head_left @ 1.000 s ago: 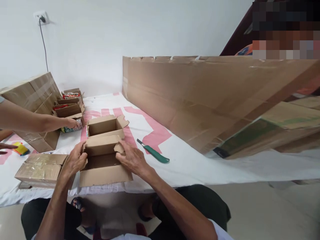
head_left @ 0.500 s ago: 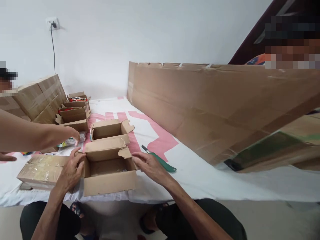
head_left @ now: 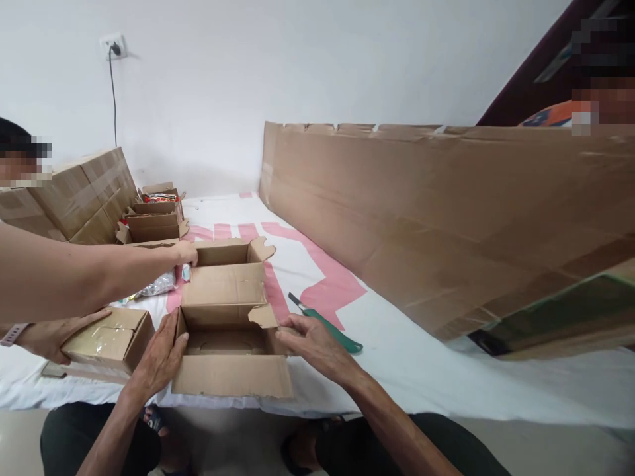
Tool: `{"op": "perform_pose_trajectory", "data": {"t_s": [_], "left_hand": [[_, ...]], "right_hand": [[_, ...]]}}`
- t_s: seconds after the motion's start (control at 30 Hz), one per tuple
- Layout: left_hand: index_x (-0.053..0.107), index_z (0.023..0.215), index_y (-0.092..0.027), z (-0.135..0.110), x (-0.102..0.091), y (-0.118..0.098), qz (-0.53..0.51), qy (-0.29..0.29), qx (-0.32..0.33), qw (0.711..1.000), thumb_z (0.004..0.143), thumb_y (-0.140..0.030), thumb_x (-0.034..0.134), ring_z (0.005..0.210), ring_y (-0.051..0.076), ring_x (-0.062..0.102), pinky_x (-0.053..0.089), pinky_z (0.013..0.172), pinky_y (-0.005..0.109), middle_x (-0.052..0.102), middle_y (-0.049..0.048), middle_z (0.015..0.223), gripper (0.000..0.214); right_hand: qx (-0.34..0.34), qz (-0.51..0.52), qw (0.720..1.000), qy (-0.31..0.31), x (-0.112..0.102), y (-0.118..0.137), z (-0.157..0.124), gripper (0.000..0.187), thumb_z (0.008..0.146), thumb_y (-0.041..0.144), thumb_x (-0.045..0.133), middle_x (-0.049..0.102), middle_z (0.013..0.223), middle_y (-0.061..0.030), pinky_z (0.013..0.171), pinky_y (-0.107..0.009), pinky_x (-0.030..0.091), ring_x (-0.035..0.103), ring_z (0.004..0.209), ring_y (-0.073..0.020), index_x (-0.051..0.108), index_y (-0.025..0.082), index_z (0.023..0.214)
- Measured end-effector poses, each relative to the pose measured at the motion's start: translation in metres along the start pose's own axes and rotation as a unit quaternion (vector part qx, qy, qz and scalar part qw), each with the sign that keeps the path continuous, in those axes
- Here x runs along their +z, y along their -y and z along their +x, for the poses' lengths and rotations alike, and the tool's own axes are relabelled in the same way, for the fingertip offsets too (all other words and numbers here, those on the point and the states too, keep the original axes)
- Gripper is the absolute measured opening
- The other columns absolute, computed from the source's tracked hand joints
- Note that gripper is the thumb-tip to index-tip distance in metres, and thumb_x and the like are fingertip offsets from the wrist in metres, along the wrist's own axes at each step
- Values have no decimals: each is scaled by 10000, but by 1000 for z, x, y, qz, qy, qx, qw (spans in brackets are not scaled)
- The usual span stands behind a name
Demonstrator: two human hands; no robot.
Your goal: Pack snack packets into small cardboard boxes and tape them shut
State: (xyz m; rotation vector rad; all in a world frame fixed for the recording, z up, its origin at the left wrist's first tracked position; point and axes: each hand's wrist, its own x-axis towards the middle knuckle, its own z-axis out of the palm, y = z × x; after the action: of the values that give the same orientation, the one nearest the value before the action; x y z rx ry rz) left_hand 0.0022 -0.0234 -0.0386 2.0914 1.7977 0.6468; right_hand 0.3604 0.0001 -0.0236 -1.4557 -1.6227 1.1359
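Observation:
An open cardboard box (head_left: 232,377) sits at the table's front edge, its front flap folded out toward me and its inside bare. My left hand (head_left: 161,354) holds the box's left wall, with the fingers long against the outside and the thumb at the rim. At the right end, my right hand (head_left: 308,340) has thumb and fingers closed on the box's side by a torn flap (head_left: 262,316). Just beyond my right hand lies a green-handled knife (head_left: 337,330), its dark blade pointing away. A second open box (head_left: 223,252) stands directly behind.
On the left, a co-worker's hand (head_left: 186,252) grips the second box; another hand (head_left: 79,334) rests on a taped box (head_left: 106,334). Plastic packets (head_left: 159,284) lie between. Stacked cartons (head_left: 99,178) and several open boxes stand behind. A tall cardboard panel (head_left: 397,211) borders the right.
The co-worker's hand has moved right from the packets onto the second box, and their other hand has come onto the taped box. My left hand has flattened along the box's left side.

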Motion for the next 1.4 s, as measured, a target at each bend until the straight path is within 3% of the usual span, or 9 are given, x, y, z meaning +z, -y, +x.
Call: {"op": "perform_pose_trajectory", "data": {"t_s": [0.17,0.33,0.47,0.63,0.83,1.03,1.17,1.27,1.4], "left_hand": [[404,1682,-171,4,-3,5,-42,30,-10,999,1004,-279,466,1648,311,339,319,1340,525,435,156,1736,690],[505,1615,-189,11,-10,-18,-9,29,28,999,998,-271,465,1543,311,510,421,1290,513,573,151,1625,624],[530,1591,-151,8,-15,-30,40,8,27,999,1045,-375,463,1524,345,533,422,1287,540,575,190,1615,594],[311,1730,-170,-3,-27,-40,-2,119,-3,993,1066,-545,476,1672,318,272,287,1353,520,286,161,1799,780],[243,1756,-213,-6,-37,-51,16,211,-30,977,805,-754,796,1690,400,107,261,1344,568,25,185,1825,1226],[480,1632,-184,-5,-45,-67,110,210,-2,972,914,-688,719,1626,425,352,387,1271,568,311,226,1778,909],[726,1262,-205,-7,-47,-78,161,199,39,966,1006,-628,615,1339,368,654,529,1114,485,565,183,1580,507],[765,1017,-189,-5,-47,-85,221,205,38,953,1026,-622,587,1132,348,725,567,1007,474,635,179,1427,468],[784,996,-175,-3,-48,-92,274,220,15,936,1033,-590,604,1115,360,730,570,995,480,640,178,1377,454]], "right_hand": [[-14,62,994,88,-23,2,4,408,848,566,726,767,1024,-74,789,-348,551,692,937,-252,767,197,1018],[14,76,993,94,-31,2,15,638,816,640,782,703,1344,-130,843,-371,589,687,1143,-299,711,247,1314],[50,30,994,94,-27,6,17,568,806,549,783,714,1080,-75,688,-299,508,664,948,-240,723,241,1279],[60,66,992,86,-21,17,17,519,788,438,754,642,930,-23,603,-262,410,596,814,-187,713,244,1268],[37,87,991,90,-18,22,22,514,766,392,727,611,846,-6,624,-273,434,574,746,-174,723,233,1255],[16,59,994,85,-18,14,21,584,776,447,701,703,939,-51,671,-312,512,677,883,-244,739,243,1322],[8,59,995,83,-17,11,20,573,778,449,698,704,880,-45,722,-336,539,688,929,-265,748,228,1304],[10,73,994,83,-16,12,21,606,772,441,711,678,826,-25,695,-325,523,652,823,-226,734,194,1325],[21,94,992,76,-15,12,21,610,765,440,720,627,794,-3,615,-287,462,591,735,-183,730,187,1321]]}}
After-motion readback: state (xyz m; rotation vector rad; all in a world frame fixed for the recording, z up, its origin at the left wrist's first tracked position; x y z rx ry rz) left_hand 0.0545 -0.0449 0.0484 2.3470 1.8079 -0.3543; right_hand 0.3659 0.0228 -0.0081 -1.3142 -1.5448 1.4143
